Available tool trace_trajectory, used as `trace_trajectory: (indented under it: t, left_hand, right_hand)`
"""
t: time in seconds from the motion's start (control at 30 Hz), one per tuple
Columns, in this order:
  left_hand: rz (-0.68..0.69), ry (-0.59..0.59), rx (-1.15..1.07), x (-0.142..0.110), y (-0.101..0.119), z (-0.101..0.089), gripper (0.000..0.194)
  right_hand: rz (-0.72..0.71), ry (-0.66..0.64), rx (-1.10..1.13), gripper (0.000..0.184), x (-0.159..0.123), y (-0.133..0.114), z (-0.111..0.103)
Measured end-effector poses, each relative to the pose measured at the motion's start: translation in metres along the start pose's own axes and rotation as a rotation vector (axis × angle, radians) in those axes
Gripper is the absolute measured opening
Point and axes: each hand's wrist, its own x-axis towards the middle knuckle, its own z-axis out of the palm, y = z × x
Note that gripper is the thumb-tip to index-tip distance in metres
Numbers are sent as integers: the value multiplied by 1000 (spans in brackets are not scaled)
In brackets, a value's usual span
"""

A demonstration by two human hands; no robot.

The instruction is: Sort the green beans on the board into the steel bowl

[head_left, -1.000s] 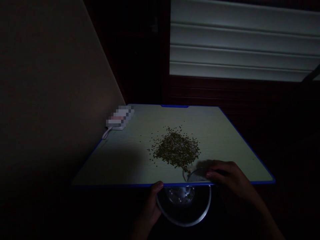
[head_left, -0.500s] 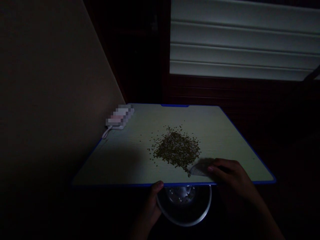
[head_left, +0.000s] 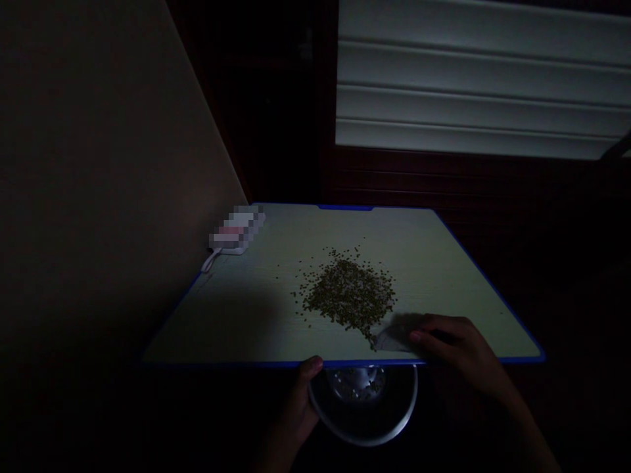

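Observation:
A heap of small greenish-brown grains (head_left: 351, 294) lies on a pale board with a blue rim (head_left: 236, 362). My right hand (head_left: 458, 351) rests at the board's near edge, fingers closed on a small pale flat scraper (head_left: 392, 339) whose edge touches the heap's near tip. My left hand (head_left: 298, 407) grips the rim of a round metal bowl (head_left: 389, 424), held just below the board's near edge. A few grains lie in the bowl's bottom. The scene is very dim.
A small white device with a cord (head_left: 235, 235) sits at the board's far left corner. A beige wall (head_left: 98, 164) stands to the left. Pale horizontal slats (head_left: 483, 79) fill the upper right. Dark surroundings lie beyond the board.
The scraper in my right hand shifted slightly from over the board's edge back onto the board, near the heap's tip. My left hand and the bowl stayed still.

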Motion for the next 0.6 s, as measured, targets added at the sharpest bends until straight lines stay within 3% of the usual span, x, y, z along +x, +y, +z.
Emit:
trace_trajectory:
  t: [0.6]
  left_hand:
    - [-1, 38, 39, -4, 3, 7, 9]
  right_hand:
    - [-35, -42, 15, 30, -2, -2, 0]
